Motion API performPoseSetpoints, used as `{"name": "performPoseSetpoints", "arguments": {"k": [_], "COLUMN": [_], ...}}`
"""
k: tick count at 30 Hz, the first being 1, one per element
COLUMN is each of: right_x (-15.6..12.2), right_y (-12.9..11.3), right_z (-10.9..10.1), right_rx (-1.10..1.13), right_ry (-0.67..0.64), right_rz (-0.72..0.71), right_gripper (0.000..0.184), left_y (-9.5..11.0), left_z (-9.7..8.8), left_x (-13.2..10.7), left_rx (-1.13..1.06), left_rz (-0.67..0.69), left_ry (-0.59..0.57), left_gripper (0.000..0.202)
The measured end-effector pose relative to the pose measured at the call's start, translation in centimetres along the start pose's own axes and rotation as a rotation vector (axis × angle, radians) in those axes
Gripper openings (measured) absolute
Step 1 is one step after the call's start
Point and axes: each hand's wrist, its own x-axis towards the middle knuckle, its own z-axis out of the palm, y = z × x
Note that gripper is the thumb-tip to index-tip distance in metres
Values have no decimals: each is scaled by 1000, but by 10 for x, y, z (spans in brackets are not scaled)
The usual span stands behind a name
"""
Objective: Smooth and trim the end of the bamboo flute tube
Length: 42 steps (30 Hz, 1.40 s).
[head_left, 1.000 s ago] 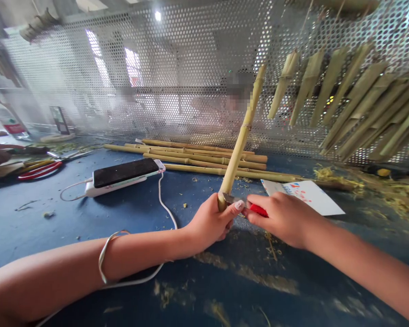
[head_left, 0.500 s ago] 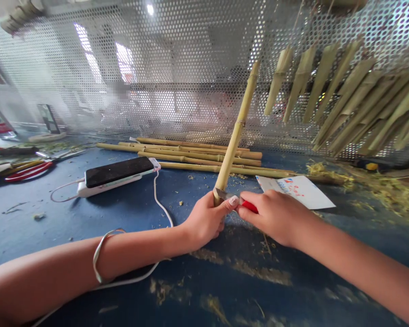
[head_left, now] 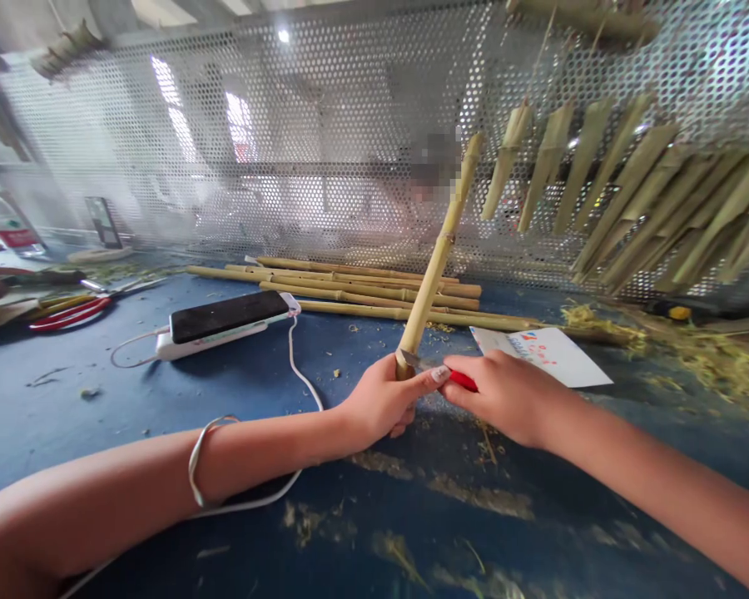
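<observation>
Showing 1 bamboo stalk (head_left: 435,266) in hand, 2 hands, 1 knife (head_left: 460,380). The left hand (head_left: 380,405) is closed round the stalk's lower end, thumb stretched twd the blade; the right hand (head_left: 505,395) is closed on the knife's red handle, blade tip touching the stalk just above the left fingers. Stalk pos.: centre of view, foot hidden in the fist, low over the blue table (head_left: 100,408). Long axis: steep diagonal, foot nearest the person, top leaning up & right twd the perforated metal screen (head_left: 287,150). Behind it approx. 5–6 loose stalks (head_left: 362,291) lie side by side, axes running left–right; exact no. can't be told where they overlap. Hung on the screen at right: 10+ split bamboo pieces (head_left: 630,191), lower ends slanting down-left. Also on the table: 1 phone (head_left: 225,314) on 1 white power bank (head_left: 175,348) w/ 1 white cable (head_left: 304,378), 1 printed card (head_left: 549,356), 1 pr red-handled scissors (head_left: 68,312), scattered shavings (head_left: 711,366)
</observation>
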Motion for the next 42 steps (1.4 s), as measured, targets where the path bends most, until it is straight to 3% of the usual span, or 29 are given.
{"name": "performPoseSetpoints", "arguments": {"k": [9, 15, 23, 35, 42], "right_x": [-2, 0, -1, -1, 0], "right_y": [-15, -6, -5, -15, -8], "right_z": [7, 6, 5, 12, 10], "right_rx": [-97, 68, -74, -165, -33], "right_ry": [111, 48, 76, 205, 117], "right_rz": [83, 29, 6, 119, 23], "right_gripper": [32, 29, 27, 34, 29], "left_y": [-1, 2, 1, -1, 2], "left_z": [1, -2, -6, -4, -10], "left_x": [0, 0, 2, 5, 3], "left_rx": [-38, -44, 65, 118, 120], "left_rz": [-69, -50, 54, 44, 75], "left_ry": [111, 9, -63, 59, -82], "left_gripper": [42, 44, 43, 44, 44]}}
